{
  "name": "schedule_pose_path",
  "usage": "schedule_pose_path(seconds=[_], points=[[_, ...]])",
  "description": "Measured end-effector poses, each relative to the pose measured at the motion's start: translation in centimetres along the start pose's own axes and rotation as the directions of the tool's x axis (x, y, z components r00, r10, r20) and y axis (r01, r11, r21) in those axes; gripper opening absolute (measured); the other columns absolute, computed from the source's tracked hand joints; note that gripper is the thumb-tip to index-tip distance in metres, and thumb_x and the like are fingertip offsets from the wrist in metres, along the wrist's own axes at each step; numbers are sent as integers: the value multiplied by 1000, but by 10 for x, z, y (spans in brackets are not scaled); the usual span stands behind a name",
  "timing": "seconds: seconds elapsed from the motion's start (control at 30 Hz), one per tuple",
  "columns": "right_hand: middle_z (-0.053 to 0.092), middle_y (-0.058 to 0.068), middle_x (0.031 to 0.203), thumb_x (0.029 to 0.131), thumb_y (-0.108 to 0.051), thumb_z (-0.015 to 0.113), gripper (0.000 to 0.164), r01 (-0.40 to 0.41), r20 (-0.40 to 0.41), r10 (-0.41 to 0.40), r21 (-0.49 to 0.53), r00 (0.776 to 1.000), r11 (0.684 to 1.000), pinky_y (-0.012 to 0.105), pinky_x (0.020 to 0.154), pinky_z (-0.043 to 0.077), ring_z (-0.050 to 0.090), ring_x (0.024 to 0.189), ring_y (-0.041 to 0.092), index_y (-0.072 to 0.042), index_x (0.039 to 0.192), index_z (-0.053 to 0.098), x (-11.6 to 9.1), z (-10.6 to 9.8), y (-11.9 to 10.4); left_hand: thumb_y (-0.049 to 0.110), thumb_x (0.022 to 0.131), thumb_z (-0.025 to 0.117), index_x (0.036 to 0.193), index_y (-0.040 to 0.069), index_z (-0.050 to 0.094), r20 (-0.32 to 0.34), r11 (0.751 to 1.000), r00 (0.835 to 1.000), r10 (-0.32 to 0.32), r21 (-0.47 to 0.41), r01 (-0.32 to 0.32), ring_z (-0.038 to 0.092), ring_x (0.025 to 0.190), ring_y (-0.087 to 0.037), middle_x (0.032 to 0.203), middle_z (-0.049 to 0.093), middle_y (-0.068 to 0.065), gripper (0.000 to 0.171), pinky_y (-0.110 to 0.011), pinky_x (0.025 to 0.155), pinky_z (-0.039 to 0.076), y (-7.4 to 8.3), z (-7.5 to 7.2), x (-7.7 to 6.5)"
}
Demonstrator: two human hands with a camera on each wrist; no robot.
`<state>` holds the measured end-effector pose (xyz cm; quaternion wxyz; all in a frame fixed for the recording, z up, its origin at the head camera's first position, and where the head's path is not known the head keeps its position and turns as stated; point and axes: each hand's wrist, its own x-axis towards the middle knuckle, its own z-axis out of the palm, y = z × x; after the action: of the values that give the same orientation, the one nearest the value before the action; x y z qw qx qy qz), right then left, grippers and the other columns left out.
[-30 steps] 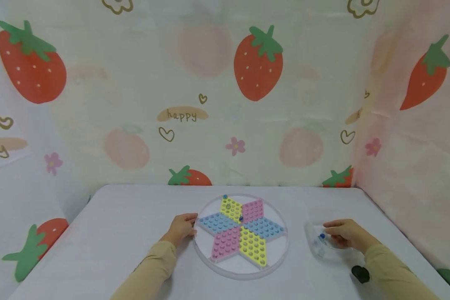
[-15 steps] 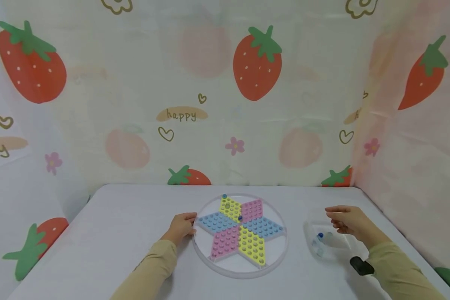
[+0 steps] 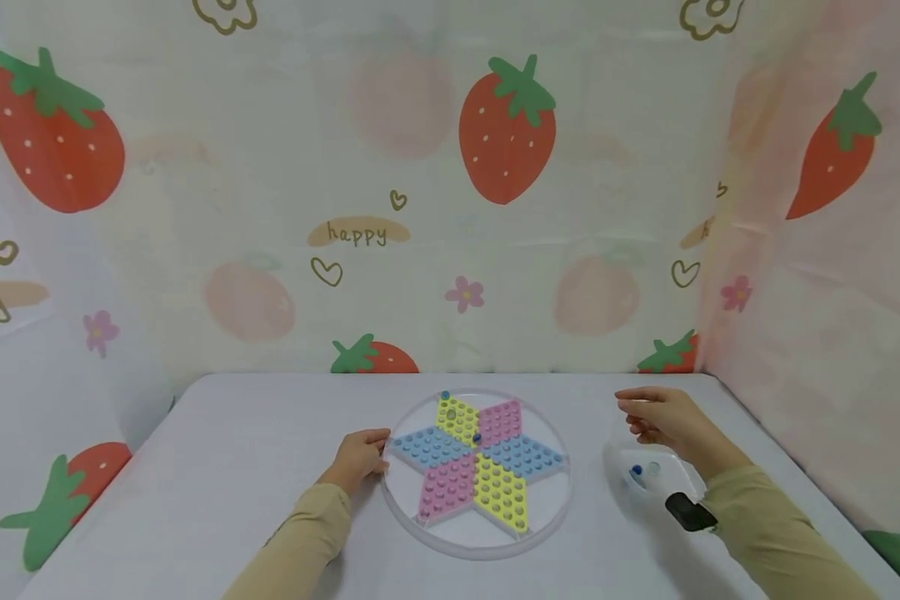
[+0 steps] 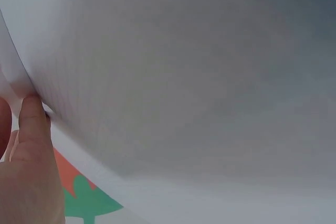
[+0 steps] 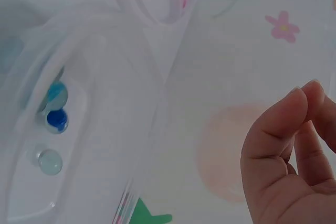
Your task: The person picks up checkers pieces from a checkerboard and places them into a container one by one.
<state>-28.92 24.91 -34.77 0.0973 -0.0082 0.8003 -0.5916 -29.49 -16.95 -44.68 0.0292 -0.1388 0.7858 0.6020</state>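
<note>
A round, clear-rimmed Chinese checkers board point(image 3: 447, 490) lies on the table, its star in yellow, pink and blue. My left hand point(image 3: 362, 458) holds its left rim, fingers and thumb at the edge. A few marbles sit on the board, including a blue marble point(image 3: 477, 437) near the centre and another blue marble point(image 3: 445, 395) at the far yellow tip. Above the clear plastic tray point(image 3: 688, 477), my right hand point(image 3: 663, 419) has thumb and fingertips brought together; I cannot tell whether a marble is between them. In the right wrist view, several marbles, one a blue marble point(image 5: 57, 120), lie in the tray.
The white table point(image 3: 255, 467) backs onto a strawberry-print cloth point(image 3: 506, 137), which also hangs along both sides. A black wrist device point(image 3: 690, 512) sits at my right sleeve, over the tray's near side.
My right hand has risen out of the tray and shifted away from me and slightly left, baring the marbles beneath. My left hand stays at the board's rim. The head view has shifted slightly.
</note>
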Motion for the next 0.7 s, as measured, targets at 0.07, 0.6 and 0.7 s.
schedule_pose_path(seconds=[0.07, 0.6, 0.7], points=[[58, 3, 79, 98, -18, 60, 44, 3, 7, -3, 5, 1000, 1000, 25, 66, 51, 55, 68, 12, 9, 131, 51, 2, 6, -5, -25, 79, 51, 133, -12, 50, -1, 1000, 1000, 1, -11, -1, 47, 126, -34, 136, 50, -29, 56, -22, 73, 49, 1, 0, -2], [57, 7, 82, 98, -16, 59, 44, -67, 32, 64, 104, 997, 992, 25, 65, 51, 54, 68, 15, 8, 133, 49, 28, 62, -12, -25, 79, 49, 134, -12, 50, 0, 999, 1000, -9, -34, 9, 49, 121, -30, 136, 49, -30, 57, -19, 64, 46, 1, 0, -3], [58, 8, 83, 98, -15, 59, 43, -70, 33, 67, 102, 997, 992, 25, 65, 51, 54, 68, 15, 8, 133, 49, 32, 69, -12, -26, 79, 49, 133, -12, 50, -5, 1000, 1000, -7, -21, 7, 49, 121, -30, 136, 49, -30, 56, -21, 69, 48, 3, 0, -4]])
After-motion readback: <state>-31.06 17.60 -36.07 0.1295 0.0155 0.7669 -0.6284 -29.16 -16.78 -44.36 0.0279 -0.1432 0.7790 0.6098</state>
